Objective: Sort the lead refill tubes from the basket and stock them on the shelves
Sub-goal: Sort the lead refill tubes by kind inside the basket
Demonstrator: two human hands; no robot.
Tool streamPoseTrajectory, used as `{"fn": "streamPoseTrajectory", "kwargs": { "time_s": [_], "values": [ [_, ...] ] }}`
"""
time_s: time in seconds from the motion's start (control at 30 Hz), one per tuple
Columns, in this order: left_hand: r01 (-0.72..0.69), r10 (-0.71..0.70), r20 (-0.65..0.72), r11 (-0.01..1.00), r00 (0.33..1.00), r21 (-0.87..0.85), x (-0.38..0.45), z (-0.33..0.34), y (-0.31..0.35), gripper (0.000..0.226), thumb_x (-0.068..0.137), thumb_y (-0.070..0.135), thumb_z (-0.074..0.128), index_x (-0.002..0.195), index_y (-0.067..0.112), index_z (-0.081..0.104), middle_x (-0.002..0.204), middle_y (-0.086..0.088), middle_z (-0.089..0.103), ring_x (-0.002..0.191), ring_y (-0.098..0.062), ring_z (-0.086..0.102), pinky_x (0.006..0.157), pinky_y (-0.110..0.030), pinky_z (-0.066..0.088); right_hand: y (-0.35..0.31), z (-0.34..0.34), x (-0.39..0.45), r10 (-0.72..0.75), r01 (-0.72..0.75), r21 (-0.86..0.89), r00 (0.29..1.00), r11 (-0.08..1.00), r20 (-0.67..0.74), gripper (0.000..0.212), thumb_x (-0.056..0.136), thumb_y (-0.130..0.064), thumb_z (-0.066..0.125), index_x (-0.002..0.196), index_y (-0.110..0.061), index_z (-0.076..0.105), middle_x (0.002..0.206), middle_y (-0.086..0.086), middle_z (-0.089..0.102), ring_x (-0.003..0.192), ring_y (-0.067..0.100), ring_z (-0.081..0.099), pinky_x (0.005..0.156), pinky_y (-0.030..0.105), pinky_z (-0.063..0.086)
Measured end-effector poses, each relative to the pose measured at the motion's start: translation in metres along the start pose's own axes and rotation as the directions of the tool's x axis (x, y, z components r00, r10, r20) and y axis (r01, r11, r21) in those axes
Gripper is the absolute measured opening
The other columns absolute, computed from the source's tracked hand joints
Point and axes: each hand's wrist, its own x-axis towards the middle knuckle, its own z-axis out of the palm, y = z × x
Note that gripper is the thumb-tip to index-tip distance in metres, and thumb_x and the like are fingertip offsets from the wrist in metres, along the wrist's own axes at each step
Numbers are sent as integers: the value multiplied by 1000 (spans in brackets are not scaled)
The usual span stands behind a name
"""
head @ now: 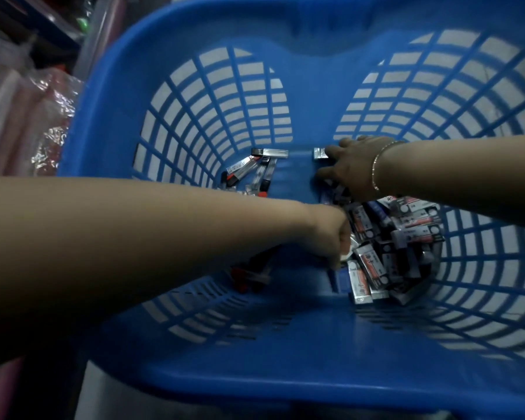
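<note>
Head view: both my hands reach down into the blue basket point(194, 374). Left hand point(331, 237), frame centre, fingers curled on a small white packet point(352, 242). Right hand point(349, 168), centre right, fingers spread over refill tubes point(406, 237) heaped lower right; whether it grips any, can't tell. More tubes point(255, 171) sit centre left.

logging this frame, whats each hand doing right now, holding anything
Left hand: fingers curled round a small pale packet down in the blue basket.
Right hand: fingers pinch a silvery lead refill tube.
</note>
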Motion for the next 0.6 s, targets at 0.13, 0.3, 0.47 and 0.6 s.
{"fn": "streamPoseTrajectory", "kwargs": {
  "time_s": [0.13,0.3,0.47,0.6],
  "values": [
    [-87,106,-103,982,989,169,-6,-6,5,33,78,12,73,110,11,66,87,3,59,77,-11,50,59,-18,34,-1,-4,-6,-4,3,-26,999,1000,-40,50,89,-38,52,136,-30,38,133,6,37,122,27,41,92,39,43],
    [189,-182,-54,931,982,313,-41,-57,-37,21,84,16,67,103,9,69,101,-6,68,85,-18,56,74,-32,46,-10,-25,-3,145,-112,260,983,959,-114,33,83,-17,62,115,-16,58,115,9,51,106,30,55,72,31,46],
    [436,-463,-33,805,886,403,-72,-65,-70,28,90,20,62,116,10,64,112,-5,64,86,-15,66,54,-22,44,-59,-51,12,93,20,590,982,807,-162,24,89,-19,53,107,-7,65,112,16,64,97,30,59,83,30,46],
    [337,-445,50,742,894,580,-76,-47,-73,23,85,23,68,105,12,64,98,-3,64,95,-22,63,84,-32,50,-102,-33,29,-3,118,688,986,716,-166,29,85,-34,56,103,-12,58,109,15,59,99,33,59,80,32,48]
  ]
}}
